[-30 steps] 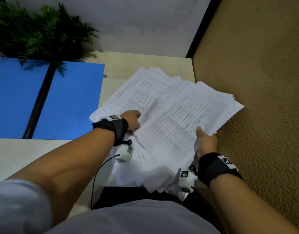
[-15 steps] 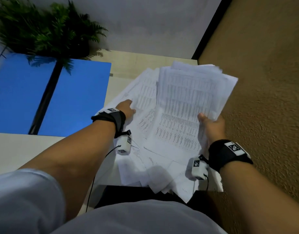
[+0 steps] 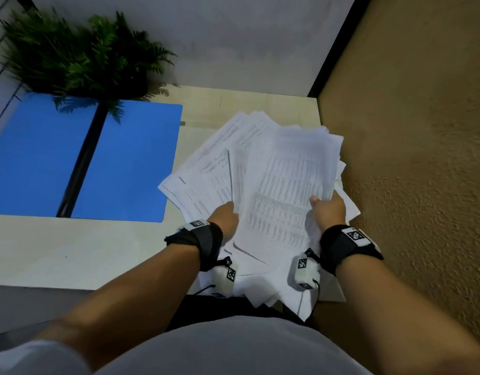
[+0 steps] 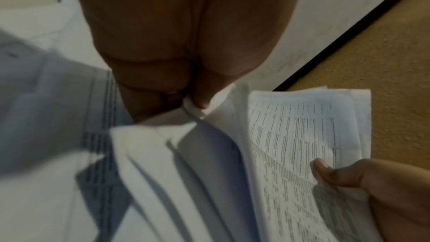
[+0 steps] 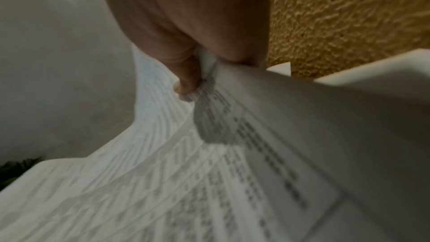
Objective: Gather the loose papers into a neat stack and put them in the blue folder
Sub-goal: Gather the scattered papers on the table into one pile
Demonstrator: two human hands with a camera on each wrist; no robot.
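Note:
A messy fan of white printed papers (image 3: 282, 185) lies at the desk's right end, against the wall. My right hand (image 3: 328, 209) grips a bundle of these sheets at its right edge, thumb on top (image 5: 186, 84), and holds it raised and tilted. My left hand (image 3: 225, 216) pinches the bundle's left edge (image 4: 197, 106), over the sheets still flat on the desk (image 3: 203, 174). The blue folder (image 3: 84, 158) lies open and flat on the desk to the left, a black spine down its middle.
A green fern-like plant (image 3: 79, 55) stands behind the folder at the back left. A textured tan wall (image 3: 412, 158) runs close along the right. Some sheets hang over the desk's front edge (image 3: 276, 299). The pale desk top (image 3: 71, 253) shows in front of the folder.
My right hand has swung the held bundle from slanting right to nearly upright and brought it left. My left hand has moved from the flat sheets to the bundle's left edge.

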